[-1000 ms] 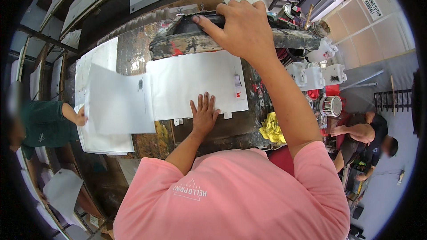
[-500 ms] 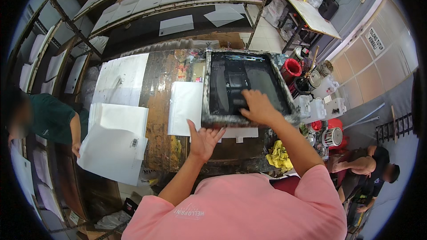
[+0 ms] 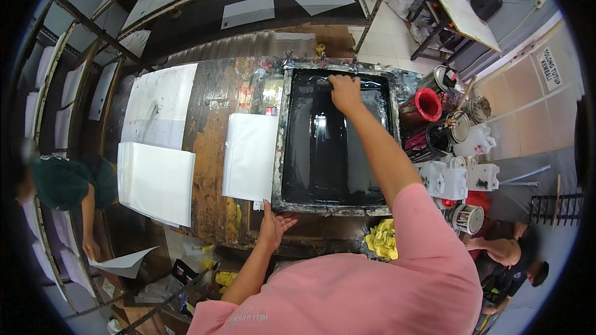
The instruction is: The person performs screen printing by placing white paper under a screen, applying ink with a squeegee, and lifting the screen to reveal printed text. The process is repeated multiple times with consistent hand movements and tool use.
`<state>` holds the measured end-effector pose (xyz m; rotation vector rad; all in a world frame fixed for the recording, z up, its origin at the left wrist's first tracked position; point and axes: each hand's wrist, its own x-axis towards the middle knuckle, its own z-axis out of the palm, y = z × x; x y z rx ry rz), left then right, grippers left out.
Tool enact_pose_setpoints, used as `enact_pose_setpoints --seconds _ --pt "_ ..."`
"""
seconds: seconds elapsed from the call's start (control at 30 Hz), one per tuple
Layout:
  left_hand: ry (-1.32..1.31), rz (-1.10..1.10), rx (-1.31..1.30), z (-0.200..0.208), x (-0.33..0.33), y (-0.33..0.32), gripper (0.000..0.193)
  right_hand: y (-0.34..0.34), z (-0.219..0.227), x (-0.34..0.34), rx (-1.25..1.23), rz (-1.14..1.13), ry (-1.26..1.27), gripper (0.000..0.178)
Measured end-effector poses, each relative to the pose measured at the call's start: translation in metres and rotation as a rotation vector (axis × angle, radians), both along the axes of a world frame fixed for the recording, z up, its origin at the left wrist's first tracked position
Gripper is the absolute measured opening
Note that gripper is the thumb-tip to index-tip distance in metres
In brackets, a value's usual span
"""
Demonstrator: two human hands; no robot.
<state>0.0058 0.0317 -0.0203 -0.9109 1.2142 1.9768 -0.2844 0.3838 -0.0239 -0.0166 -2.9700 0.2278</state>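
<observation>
A screen-printing frame (image 3: 279, 149) lies before me, its mesh coated with wet black ink (image 3: 320, 149). At its far end my right hand (image 3: 345, 93) is closed on a dark squeegee (image 3: 320, 78), which the fingers and the dark ink partly hide. My left hand (image 3: 273, 228) is open at the near left corner of the frame, thumb up and fingers stretched to the right along the rim; it holds nothing. A stack of white paper (image 3: 251, 155) sits against the frame's left side.
A second white paper stack (image 3: 156, 183) lies farther left on the stained table (image 3: 214, 118). There a co-worker's hand (image 3: 91, 249) holds a sheet (image 3: 127, 264). Right stand a red pot (image 3: 428, 104), cans and white jugs (image 3: 481, 177). A yellow cloth (image 3: 382, 239) lies near my right.
My right hand has moved to the frame's far end. The frame's near edge now covers the sheet that showed beneath it. The co-worker has carried a sheet off the left stack toward the rack.
</observation>
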Motion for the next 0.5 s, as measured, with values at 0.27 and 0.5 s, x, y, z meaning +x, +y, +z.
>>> enact_pose_setpoints --seconds 0.27,0.5 --pt "-0.008 0.035 -0.074 -0.003 0.009 -0.003 0.103 -0.003 -0.006 -0.017 0.03 -0.008 -0.081 0.034" --pt "0.15 -0.099 0.054 0.008 0.002 -0.006 0.093 -0.047 0.014 0.128 -0.066 0.076 -0.141 0.036"
